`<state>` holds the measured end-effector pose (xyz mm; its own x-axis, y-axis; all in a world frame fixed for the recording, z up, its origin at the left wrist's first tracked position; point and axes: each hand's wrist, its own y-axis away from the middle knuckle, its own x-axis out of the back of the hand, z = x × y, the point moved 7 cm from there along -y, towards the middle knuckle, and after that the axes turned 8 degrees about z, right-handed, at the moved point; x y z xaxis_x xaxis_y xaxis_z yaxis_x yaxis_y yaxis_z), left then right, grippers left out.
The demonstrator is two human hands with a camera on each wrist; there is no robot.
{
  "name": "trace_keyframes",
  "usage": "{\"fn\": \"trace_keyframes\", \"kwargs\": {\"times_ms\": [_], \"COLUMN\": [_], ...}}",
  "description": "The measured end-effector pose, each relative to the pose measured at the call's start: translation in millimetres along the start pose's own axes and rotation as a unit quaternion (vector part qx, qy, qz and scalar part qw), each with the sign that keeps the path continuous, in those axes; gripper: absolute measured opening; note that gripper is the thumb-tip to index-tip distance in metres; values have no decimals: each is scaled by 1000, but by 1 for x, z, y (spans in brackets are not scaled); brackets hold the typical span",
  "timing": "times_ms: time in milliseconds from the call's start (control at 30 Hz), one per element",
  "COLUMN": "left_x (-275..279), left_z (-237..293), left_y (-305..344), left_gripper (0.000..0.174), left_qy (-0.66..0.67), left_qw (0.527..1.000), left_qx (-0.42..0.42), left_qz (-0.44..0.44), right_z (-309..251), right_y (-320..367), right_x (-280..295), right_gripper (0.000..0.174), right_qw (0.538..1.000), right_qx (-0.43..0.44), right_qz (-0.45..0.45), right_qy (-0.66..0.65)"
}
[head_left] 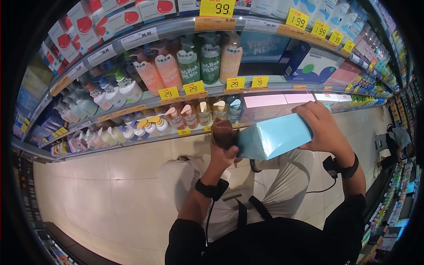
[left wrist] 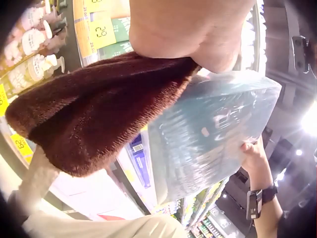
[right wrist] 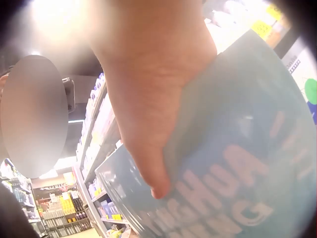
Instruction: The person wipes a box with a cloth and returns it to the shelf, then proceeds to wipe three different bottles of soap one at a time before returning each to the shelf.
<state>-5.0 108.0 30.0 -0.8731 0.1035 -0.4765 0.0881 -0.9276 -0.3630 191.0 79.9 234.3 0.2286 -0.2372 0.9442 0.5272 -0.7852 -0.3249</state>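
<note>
A light-blue box [head_left: 282,134] in shiny wrap is held in the air in front of the shelves. My right hand [head_left: 322,128] grips its right end; in the right wrist view the thumb of that hand [right wrist: 153,134] lies along the face of the box [right wrist: 223,163] with pink lettering. At the box's left end, my left hand [head_left: 221,154] holds a dark brown plush cloth [head_left: 224,134]. The cloth [left wrist: 99,111] hangs from under the left hand [left wrist: 188,29] beside the wrapped box [left wrist: 213,134] in the left wrist view.
Shelves hold pump bottles [head_left: 210,62], a blue-and-white box [head_left: 311,64] and pink boxes [head_left: 265,106], with yellow price tags. Below is a tiled floor [head_left: 110,190], with my bent legs [head_left: 287,181] under the box. Another person [head_left: 399,141] is at the far right.
</note>
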Motion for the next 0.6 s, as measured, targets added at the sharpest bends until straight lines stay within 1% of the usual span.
{"fn": "trace_keyframes", "kwargs": {"times_ms": [33,67,133,167,200,267,333,367,467,600], "left_x": [3,9,21,21,20,19,19,19,19,18], "left_z": [3,2,0,3,5,8,7,8,12,14], "left_y": [-3,-7,-13,-14,-12,-7,-6,-6,-6,-6], "left_gripper": [41,35,27,27,27,28,29,29,30,31], "left_qy": [-59,-72,-94,-105,-93,-69,-74,-76,-93,-75], "left_qw": [998,993,976,966,960,940,951,956,961,972], "left_qx": [11,43,106,113,157,242,216,203,187,172], "left_qz": [37,80,168,206,215,230,208,197,179,142], "right_z": [1,2,6,9,11,18,30,41,68,92], "right_y": [3,6,7,6,5,-4,-14,-18,-30,-42], "right_x": [8,15,27,30,33,37,34,30,17,-1], "right_gripper": [75,75,75,75,75,74,74,73,72,74], "right_qw": [1000,999,994,989,984,975,962,962,950,949], "right_qx": [1,1,11,17,22,35,56,43,37,14], "right_qz": [26,52,101,124,149,171,205,198,221,221], "right_qy": [6,13,48,73,97,135,173,185,219,225]}}
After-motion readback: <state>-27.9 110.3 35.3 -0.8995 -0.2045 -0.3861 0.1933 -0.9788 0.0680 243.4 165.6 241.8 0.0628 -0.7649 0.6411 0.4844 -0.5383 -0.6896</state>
